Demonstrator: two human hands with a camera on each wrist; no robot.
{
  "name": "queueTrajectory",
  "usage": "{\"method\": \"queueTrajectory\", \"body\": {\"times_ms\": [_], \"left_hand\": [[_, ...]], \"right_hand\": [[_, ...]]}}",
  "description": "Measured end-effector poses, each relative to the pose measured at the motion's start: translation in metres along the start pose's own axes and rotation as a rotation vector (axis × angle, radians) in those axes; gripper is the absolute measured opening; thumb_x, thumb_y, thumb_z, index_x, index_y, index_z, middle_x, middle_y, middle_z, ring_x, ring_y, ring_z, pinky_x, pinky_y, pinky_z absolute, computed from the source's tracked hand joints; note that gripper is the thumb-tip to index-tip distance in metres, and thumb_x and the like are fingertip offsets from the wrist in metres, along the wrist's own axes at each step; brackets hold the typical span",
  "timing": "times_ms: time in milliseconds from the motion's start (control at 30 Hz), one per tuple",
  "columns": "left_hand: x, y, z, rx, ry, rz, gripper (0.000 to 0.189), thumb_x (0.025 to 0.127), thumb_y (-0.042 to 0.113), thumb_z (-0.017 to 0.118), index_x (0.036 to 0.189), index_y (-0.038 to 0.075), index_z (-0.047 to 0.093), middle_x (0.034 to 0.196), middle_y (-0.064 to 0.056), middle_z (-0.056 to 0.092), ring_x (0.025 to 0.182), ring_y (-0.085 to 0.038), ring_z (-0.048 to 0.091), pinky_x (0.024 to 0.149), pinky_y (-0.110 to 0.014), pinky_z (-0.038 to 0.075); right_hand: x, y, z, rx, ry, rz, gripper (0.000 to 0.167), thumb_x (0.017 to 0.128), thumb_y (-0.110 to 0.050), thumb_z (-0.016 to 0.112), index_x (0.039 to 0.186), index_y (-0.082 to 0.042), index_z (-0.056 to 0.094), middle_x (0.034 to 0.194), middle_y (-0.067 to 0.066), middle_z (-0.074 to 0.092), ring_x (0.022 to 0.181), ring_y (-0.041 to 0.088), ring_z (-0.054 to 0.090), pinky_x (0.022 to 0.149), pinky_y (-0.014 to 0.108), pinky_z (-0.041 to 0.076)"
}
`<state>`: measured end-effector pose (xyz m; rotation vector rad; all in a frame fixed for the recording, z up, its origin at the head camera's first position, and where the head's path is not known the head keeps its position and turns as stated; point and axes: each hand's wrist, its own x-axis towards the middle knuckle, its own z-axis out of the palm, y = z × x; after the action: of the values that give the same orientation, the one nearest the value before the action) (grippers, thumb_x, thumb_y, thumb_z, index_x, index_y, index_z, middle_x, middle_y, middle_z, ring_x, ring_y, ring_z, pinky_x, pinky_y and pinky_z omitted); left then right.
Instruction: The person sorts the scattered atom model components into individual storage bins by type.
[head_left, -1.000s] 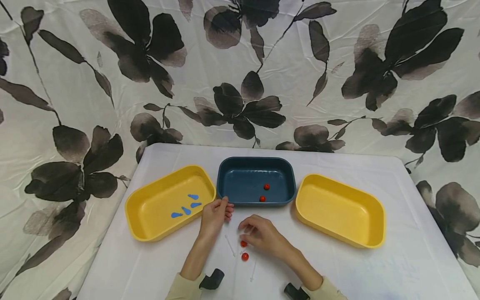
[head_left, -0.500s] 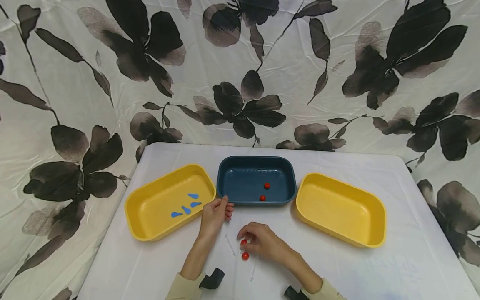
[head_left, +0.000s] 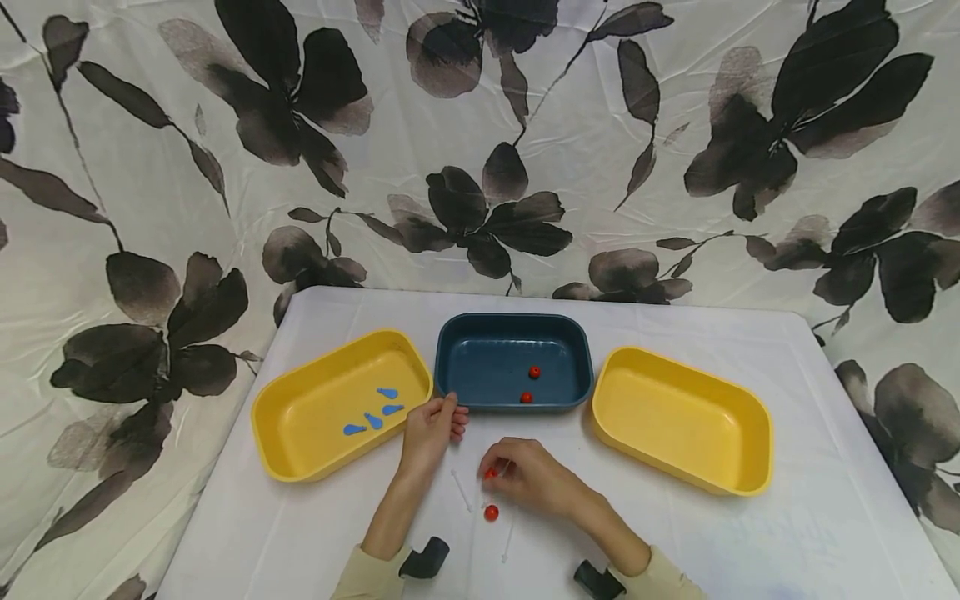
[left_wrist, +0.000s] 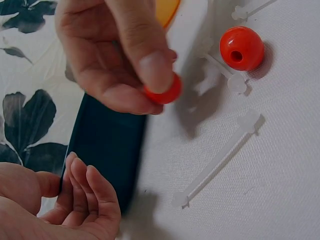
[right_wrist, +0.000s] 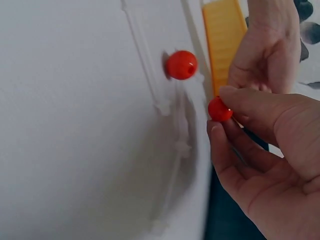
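Observation:
My right hand (head_left: 534, 475) pinches a round red bead (left_wrist: 169, 91) between thumb and fingertips, just above the white table. Another red bead (head_left: 491, 512), with a hole through it, lies on the table below that hand. At the near left corner of the dark blue tray (head_left: 513, 319), my left hand (head_left: 426, 433) holds the rim between thumb and index finger, its other fingers loosely curled. Two more red beads (head_left: 535, 372) lie inside this tray. Thin translucent white sticks with knobbed ends (left_wrist: 217, 162) lie on the table around the loose bead.
A yellow tray (head_left: 277, 450) on the left holds several blue drop-shaped pieces (head_left: 373, 421). Another yellow tray (head_left: 682, 421) stands on the right, angled beside the blue one. Behind the table (head_left: 825, 500) hangs a floral cloth (head_left: 480, 100).
My right hand has closed on one red bead from the table and raised it slightly. The left hand stays at the blue tray's corner.

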<state>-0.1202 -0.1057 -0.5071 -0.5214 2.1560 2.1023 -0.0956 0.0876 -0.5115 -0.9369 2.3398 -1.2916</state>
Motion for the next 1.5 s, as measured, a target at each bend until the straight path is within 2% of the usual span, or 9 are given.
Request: {"method": "queueTrajectory", "body": {"times_ms": [400,767,1167,1500], "left_hand": [[-0.002,0.002,-0.002,0.012,-0.008,-0.004,0.038,0.108,0.024,0.055,0.1,-0.009,0.07,0.078,-0.008,0.068,0.066,-0.017,0.061,0.061,-0.019,0.055],[-0.003,0.001,-0.003,0.005,-0.005,-0.013,0.036,0.108,0.023,0.055,0.1,-0.009,0.07,0.079,-0.009,0.067,0.066,-0.015,0.059,0.061,-0.019,0.054],[0.0,-0.002,-0.004,-0.001,-0.023,0.003,0.038,0.109,0.024,0.054,0.1,-0.009,0.07,0.078,-0.007,0.068,0.064,-0.014,0.06,0.06,-0.021,0.056],[0.001,-0.001,-0.001,0.008,-0.006,-0.001,0.037,0.108,0.024,0.055,0.097,-0.007,0.071,0.076,-0.006,0.068,0.063,-0.015,0.062,0.06,-0.019,0.055]], "right_hand": [[0.009,-0.008,-0.024,-0.032,0.038,-0.03,0.01,0.093,-0.003,0.074,0.103,-0.004,0.072,0.095,0.001,0.071,0.087,0.007,0.06,0.082,0.03,0.058],[0.021,-0.013,-0.044,0.013,0.104,-0.072,0.014,0.092,-0.003,0.075,0.105,0.001,0.073,0.097,0.002,0.072,0.086,0.011,0.064,0.082,0.03,0.059],[0.037,-0.013,-0.064,0.057,0.194,-0.003,0.011,0.096,-0.013,0.074,0.105,-0.007,0.073,0.096,0.0,0.071,0.085,0.013,0.065,0.084,0.028,0.058],[0.052,-0.006,-0.07,0.064,0.265,0.038,0.013,0.097,-0.011,0.073,0.107,-0.003,0.074,0.098,0.005,0.073,0.087,0.018,0.067,0.088,0.033,0.059]]}}
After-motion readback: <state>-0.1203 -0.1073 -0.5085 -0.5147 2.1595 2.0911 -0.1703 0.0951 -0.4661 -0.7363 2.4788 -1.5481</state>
